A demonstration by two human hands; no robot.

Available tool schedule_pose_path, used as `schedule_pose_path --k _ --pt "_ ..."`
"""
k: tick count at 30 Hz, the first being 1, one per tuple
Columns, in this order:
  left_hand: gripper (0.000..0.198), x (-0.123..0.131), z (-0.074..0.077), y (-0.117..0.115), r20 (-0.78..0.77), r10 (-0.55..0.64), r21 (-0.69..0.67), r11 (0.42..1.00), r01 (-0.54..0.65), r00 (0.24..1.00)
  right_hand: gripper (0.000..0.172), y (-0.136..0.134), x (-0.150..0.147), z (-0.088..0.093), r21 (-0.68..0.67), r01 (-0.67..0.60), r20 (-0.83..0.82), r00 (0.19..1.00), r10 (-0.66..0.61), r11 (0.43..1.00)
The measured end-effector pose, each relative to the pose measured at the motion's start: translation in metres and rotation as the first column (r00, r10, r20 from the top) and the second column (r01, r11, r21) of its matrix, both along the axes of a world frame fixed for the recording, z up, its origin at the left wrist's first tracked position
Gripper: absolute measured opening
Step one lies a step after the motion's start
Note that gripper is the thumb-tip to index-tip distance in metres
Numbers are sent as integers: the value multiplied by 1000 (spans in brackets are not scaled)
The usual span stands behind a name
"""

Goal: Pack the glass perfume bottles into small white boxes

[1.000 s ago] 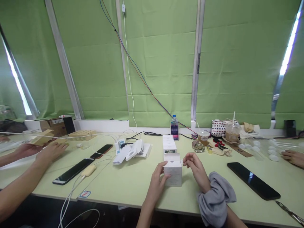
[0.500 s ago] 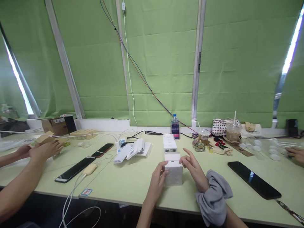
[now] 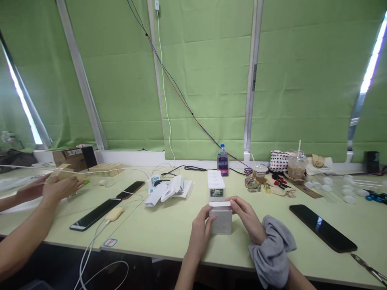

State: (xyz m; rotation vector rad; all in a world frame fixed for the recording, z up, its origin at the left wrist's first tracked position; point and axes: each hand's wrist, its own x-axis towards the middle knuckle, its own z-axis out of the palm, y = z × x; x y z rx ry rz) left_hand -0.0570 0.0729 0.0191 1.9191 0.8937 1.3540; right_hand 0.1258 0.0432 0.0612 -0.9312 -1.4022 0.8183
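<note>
A small white box (image 3: 221, 224) stands upright on the table near its front edge. Its top flap (image 3: 219, 204) is partly lowered over the opening. My left hand (image 3: 200, 226) grips the box along its left side, with the thumb on the front face. At the top right corner, my right hand (image 3: 247, 215) is closed on the edge of the flap; exactly how the fingertips sit is hard to make out. Just behind stands a row of similar white boxes (image 3: 217, 186), the nearest showing a small picture. A grey scrunchie (image 3: 270, 251) wraps my right wrist.
Folded white cartons (image 3: 172, 190) lie to the left, near phones (image 3: 96, 215) and cables. A bottle (image 3: 223, 161) stands behind the box row. Rightward are drink cups (image 3: 298, 166), a large phone (image 3: 322, 228) and metal tweezers (image 3: 367, 269). A co-worker's hands (image 3: 62, 187) work at far left.
The raised flap has tipped down toward the box top. My right hand's extended index finger has come down to the flap. A hand at the far right has left the view.
</note>
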Motion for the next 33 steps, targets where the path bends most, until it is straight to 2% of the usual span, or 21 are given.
schedule_pose_path --k 4,9,14,24,33 --pt "20 0 -1 1 17 -18 -6 1000 18 1000 33 1 -2 1 -13 22 -28 999 -22 1000" --pt "20 -1 6 -3 21 -48 -10 999 48 999 32 2 -3 -1 2 25 -25 999 -25 1000" --pt "19 -1 7 -4 60 -59 -10 998 59 996 31 1 0 -4 35 56 82 995 -59 998" --pt "17 -1 4 -2 68 -64 -15 998 65 996 23 -6 0 5 125 134 293 942 -166 983" --pt "26 -2 0 -1 111 -82 10 997 81 990 23 -9 -1 9 162 153 340 919 -201 975"
